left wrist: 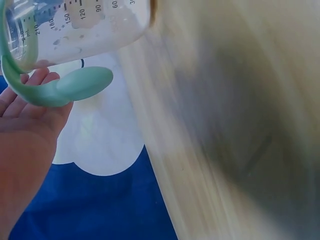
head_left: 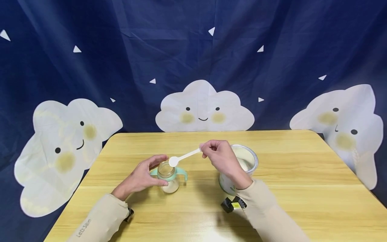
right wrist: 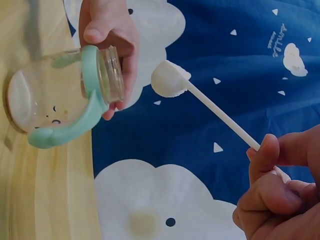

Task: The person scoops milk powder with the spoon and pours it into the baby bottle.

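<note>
A clear baby bottle (head_left: 170, 186) with a mint-green two-handled collar stands uncapped on the table, some pale powder at its bottom. My left hand (head_left: 144, 174) holds it around the collar, thumb on the near side and fingers on the far side. Between thumb and fingers, my right hand (head_left: 222, 159) pinches the handle end of a white measuring scoop (head_left: 173, 161). In the right wrist view the scoop's bowl (right wrist: 169, 80) is heaped with pale powder, a little away from the bottle's mouth (right wrist: 116, 75). Measuring marks (left wrist: 82, 17) show along the bottle in the left wrist view.
An uncovered can (head_left: 255, 158) of pale powder stands at the right, partly behind my right hand and wrist. The light wooden table (head_left: 290, 158) ends at a dark blue curtain (head_left: 169, 50) with white clouds printed on it.
</note>
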The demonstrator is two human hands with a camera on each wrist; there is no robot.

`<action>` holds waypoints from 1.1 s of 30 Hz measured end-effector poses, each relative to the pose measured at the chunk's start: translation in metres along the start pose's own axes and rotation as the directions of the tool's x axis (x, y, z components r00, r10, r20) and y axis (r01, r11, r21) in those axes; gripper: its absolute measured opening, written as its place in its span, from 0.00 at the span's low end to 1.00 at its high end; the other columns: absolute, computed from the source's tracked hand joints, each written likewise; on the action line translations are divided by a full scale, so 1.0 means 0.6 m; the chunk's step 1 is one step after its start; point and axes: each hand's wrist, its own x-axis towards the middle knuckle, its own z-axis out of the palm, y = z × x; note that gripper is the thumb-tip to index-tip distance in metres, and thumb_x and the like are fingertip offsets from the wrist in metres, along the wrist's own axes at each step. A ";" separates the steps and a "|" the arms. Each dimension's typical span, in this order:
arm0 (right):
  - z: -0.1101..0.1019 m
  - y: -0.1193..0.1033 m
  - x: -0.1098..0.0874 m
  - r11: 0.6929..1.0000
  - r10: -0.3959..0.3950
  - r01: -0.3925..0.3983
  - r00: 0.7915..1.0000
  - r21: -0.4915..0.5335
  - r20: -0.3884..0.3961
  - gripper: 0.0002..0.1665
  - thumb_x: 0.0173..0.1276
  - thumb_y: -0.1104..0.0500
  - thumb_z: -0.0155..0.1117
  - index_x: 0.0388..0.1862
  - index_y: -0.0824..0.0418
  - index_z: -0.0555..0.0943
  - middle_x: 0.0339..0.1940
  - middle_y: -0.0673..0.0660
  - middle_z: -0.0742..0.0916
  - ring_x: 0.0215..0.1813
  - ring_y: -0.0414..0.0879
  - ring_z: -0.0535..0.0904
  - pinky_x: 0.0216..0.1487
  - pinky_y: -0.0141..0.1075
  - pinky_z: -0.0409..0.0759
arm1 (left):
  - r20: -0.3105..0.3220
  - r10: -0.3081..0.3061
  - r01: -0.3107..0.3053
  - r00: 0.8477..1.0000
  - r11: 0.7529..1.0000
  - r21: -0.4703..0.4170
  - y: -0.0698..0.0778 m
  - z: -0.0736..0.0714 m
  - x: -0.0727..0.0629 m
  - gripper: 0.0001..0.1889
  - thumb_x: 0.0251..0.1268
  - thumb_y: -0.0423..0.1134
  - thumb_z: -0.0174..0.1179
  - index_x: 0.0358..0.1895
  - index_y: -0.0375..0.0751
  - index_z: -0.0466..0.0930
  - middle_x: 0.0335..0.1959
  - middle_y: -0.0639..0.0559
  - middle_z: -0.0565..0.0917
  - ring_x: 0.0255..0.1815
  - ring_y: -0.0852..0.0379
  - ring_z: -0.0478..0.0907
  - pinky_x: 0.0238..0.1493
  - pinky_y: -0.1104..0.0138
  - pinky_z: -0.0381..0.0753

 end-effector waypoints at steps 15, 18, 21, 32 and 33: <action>0.027 0.013 0.002 1.000 -0.010 0.010 1.000 0.002 0.000 0.17 0.73 0.59 0.62 0.23 0.62 0.82 0.18 0.51 0.79 0.17 0.40 0.60 0.18 0.29 0.56 | -0.009 -0.010 0.010 1.000 1.000 -0.002 -0.009 0.006 0.000 0.41 0.47 0.35 0.80 0.65 0.25 0.69 0.58 0.37 0.80 0.59 0.42 0.76 0.59 0.69 0.75; 0.031 0.018 0.002 1.000 -0.026 0.026 1.000 0.008 0.000 0.17 0.73 0.58 0.62 0.24 0.63 0.82 0.17 0.50 0.77 0.17 0.39 0.60 0.18 0.29 0.56 | -0.010 -0.012 0.012 1.000 1.000 0.002 -0.009 0.008 0.000 0.41 0.47 0.34 0.80 0.65 0.26 0.69 0.56 0.39 0.81 0.57 0.44 0.77 0.57 0.69 0.76; 0.036 0.021 0.000 0.999 -0.037 0.037 0.999 0.018 0.011 0.17 0.74 0.58 0.61 0.24 0.62 0.82 0.16 0.49 0.75 0.18 0.40 0.61 0.18 0.28 0.57 | -0.011 -0.014 0.014 1.000 1.000 0.004 -0.010 0.008 -0.001 0.40 0.47 0.34 0.79 0.64 0.26 0.70 0.54 0.41 0.82 0.55 0.46 0.78 0.56 0.69 0.77; 0.049 0.029 0.001 0.997 0.006 -0.008 1.000 0.077 0.024 0.15 0.73 0.58 0.63 0.25 0.61 0.82 0.17 0.50 0.75 0.20 0.41 0.63 0.19 0.28 0.58 | -0.008 -0.046 0.046 0.999 0.999 -0.013 -0.014 0.011 0.000 0.34 0.47 0.37 0.80 0.60 0.34 0.76 0.50 0.48 0.84 0.52 0.51 0.79 0.56 0.67 0.76; 0.050 0.030 0.001 0.997 0.009 -0.011 1.000 0.080 0.028 0.15 0.73 0.58 0.62 0.25 0.61 0.82 0.17 0.50 0.75 0.20 0.41 0.63 0.19 0.28 0.58 | -0.008 -0.046 0.046 0.999 0.999 -0.017 -0.015 0.011 -0.001 0.34 0.47 0.37 0.80 0.60 0.34 0.76 0.50 0.48 0.84 0.52 0.51 0.79 0.56 0.67 0.77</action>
